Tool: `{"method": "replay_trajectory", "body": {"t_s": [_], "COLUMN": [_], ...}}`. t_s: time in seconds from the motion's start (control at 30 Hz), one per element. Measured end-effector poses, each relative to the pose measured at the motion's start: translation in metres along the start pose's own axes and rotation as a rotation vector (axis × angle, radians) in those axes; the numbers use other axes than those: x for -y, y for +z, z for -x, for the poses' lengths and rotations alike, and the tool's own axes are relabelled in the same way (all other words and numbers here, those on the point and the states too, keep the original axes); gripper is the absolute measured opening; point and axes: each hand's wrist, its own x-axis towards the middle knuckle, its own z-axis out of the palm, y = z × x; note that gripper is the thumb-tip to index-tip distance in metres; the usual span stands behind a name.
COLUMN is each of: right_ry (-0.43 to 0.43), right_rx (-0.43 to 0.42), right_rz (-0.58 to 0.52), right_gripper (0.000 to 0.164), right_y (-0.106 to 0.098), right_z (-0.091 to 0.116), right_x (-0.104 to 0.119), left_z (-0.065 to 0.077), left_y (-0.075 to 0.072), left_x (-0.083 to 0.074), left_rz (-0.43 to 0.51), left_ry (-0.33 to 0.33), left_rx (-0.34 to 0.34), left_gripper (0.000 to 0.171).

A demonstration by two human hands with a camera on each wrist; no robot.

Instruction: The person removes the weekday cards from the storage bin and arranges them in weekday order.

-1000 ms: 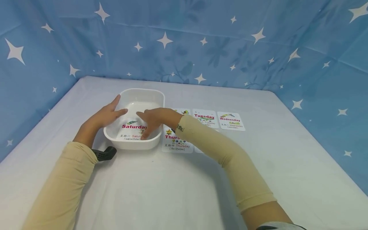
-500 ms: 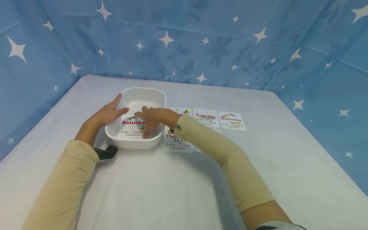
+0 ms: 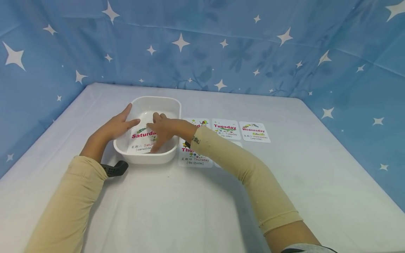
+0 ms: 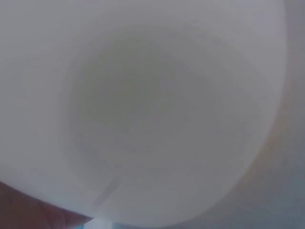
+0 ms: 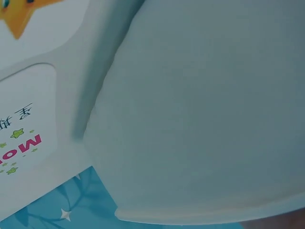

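Observation:
A white plastic box [image 3: 148, 159] stands on the table, with a white Saturday card [image 3: 142, 140] inside it. My left hand [image 3: 118, 124] holds the box's left rim, thumb over the inside and index finger along the wall. Reaching into the box from the right, my right hand [image 3: 166, 130] grips the Saturday card, its thumb by the near edge and a finger near the word. This hand hides the card's right part. The box wall [image 4: 152, 119] fills the left wrist view, and in the right wrist view the box's outside [image 5: 200, 109] hides the fingers.
Right of the box lie a Monday card [image 5: 24, 129], a Tuesday card [image 3: 225, 129], a Wednesday card [image 3: 254, 132] and a Thursday card [image 3: 195, 160]. Another card is mostly under the right forearm [image 3: 234, 158]. A starry blue curtain [image 3: 202, 45] borders the white table [image 3: 164, 211].
The Saturday card has shifted slightly left and turned a little inside the box. My right hand's fingers and thumb have moved with it. My left hand stays on the rim.

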Motion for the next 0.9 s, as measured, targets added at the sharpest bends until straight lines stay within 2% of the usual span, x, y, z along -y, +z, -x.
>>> {"method": "replay_trajectory", "body": {"t_s": [0.13,0.27,0.43,0.6,0.9], "right_ry": [-0.013,-0.022,-0.025,0.015,0.074], "right_rx": [0.002,-0.034,-0.124,-0.208,-0.309], "right_rz": [0.041,0.026,-0.031,-0.069,-0.219], "right_gripper": [0.107,0.105,0.102,0.1,0.095], "right_y": [0.0,-0.002,-0.005,-0.01,-0.013], "right_z": [0.002,0.006,0.018,0.03,0.059], "right_x": [0.0,-0.003,-0.015,-0.031,-0.063], "left_z": [0.0,-0.001,-0.002,-0.002,-0.002], "left_y": [0.001,0.003,0.003,0.001,0.002], "left_x": [0.0,0.0,-0.001,0.0,0.001], "left_rz": [-0.001,0.001,0.007,-0.001,0.018], "left_ry": [0.005,0.007,0.009,0.005,-0.018], "left_rx": [-0.005,-0.006,-0.001,-0.002,-0.013], "left_gripper": [0.079,0.08,0.08,0.08,0.082]}}
